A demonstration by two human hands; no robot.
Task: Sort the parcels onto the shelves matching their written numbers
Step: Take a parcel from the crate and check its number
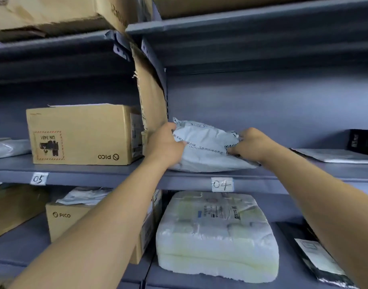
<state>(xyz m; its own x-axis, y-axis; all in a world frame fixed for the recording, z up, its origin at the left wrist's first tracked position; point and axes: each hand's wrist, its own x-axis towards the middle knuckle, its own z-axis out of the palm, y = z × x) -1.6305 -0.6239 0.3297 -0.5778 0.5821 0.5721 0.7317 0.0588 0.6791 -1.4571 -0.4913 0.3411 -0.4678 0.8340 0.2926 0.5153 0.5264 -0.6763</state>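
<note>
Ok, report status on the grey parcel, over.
Gripping grey parcel, left hand and right hand at its ends. Resting on shelf labelled 04. Close at left: cardboard divider.

It's dim in here, with a flat bluish light reaching in from our side of the shelves (116,177). The bays darken toward the back, and heavy shadow sits under the top shelf (251,26). A dull sheen lies on the foam parcel (216,243). Everything looks soft: the print on the bag (206,142) smears, and the shelf lines bow at the edges.
</note>
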